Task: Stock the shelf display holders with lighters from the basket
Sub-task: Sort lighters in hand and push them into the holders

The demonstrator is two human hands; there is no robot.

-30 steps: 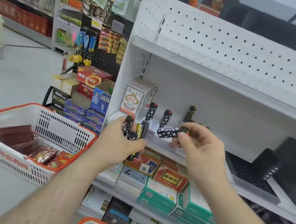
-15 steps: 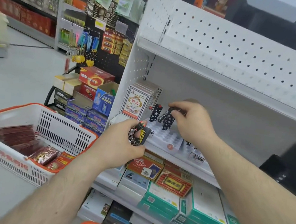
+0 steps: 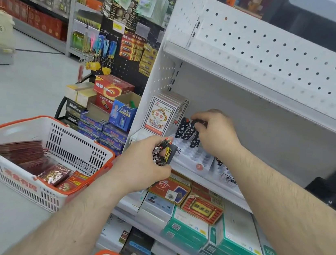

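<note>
Right hand at the holder, left hand holding the spare lighters.

I see my right hand (image 3: pixel 215 133) up at the white display holder (image 3: pixel 196 157) on the middle shelf (image 3: pixel 205 180), fingers curled round the top of a star-patterned lighter (image 3: pixel 190 130) that stands among other star-patterned ones at the holder's back left. My left hand (image 3: pixel 145 163) sits lower, just in front of the holder, gripping a small bunch of patterned lighters (image 3: pixel 163 152). The orange-rimmed basket (image 3: pixel 55 131) is well to the left, with red packets (image 3: pixel 30 158) lying in it. A tall card box (image 3: pixel 160 115) stands just left of the holder.
</note>
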